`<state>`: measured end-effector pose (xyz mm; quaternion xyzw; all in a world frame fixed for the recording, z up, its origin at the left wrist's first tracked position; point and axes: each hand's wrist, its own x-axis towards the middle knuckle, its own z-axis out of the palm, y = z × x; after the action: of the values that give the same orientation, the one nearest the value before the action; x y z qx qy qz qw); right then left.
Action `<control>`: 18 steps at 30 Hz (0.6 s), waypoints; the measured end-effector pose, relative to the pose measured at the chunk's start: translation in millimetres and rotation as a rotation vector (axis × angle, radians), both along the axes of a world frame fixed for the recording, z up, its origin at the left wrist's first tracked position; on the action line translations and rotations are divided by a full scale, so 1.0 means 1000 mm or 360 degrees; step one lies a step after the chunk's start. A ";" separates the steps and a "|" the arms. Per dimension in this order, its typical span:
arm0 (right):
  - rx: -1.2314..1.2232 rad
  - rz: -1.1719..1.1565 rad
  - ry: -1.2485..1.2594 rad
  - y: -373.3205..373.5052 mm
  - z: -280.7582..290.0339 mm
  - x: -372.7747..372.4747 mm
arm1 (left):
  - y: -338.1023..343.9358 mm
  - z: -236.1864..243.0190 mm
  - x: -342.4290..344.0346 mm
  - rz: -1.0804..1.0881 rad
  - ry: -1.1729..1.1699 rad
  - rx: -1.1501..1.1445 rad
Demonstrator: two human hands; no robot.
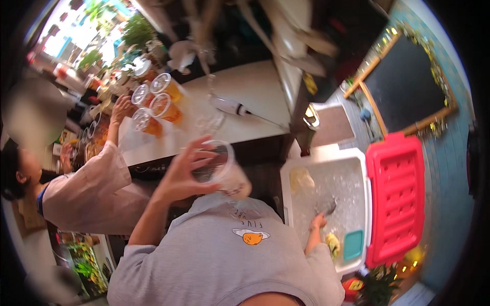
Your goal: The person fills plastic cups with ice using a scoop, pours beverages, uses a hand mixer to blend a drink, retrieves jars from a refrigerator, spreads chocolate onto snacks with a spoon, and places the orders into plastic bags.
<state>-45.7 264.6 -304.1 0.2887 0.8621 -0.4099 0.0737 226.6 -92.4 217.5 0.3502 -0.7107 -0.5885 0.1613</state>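
Observation:
My left hand (191, 171) holds a clear plastic cup (235, 181) with a pale, milky content, tilted above my grey shirt and slightly blurred. My right hand (318, 223) reaches down into a white cooler (288, 217) of ice, its fingers closed on a metal scoop (326, 205) that lies among the ice. In the cooler are also a pale bag (302, 178), a yellowish bundle (333, 246) and a teal panel (353, 244).
A co-worker's hand (121, 108) is beside several cups of orange drink (171, 116) on the white counter (250, 81), near a handheld mixer (227, 106). A red lid (395, 199) stands open right of the cooler. A framed chalkboard (406, 84) stands beyond. Plants (135, 30) are upper left.

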 end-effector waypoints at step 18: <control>-0.0511 0.0624 0.0263 0.051 0.244 -0.007 | 0.099 -0.217 -0.208 -0.0865 0.0478 -0.0719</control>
<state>-52.5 315.7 -59.9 0.0663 0.8285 -0.5416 0.1258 18.4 7.0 0.3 0.0146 -0.8579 -0.4829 0.1748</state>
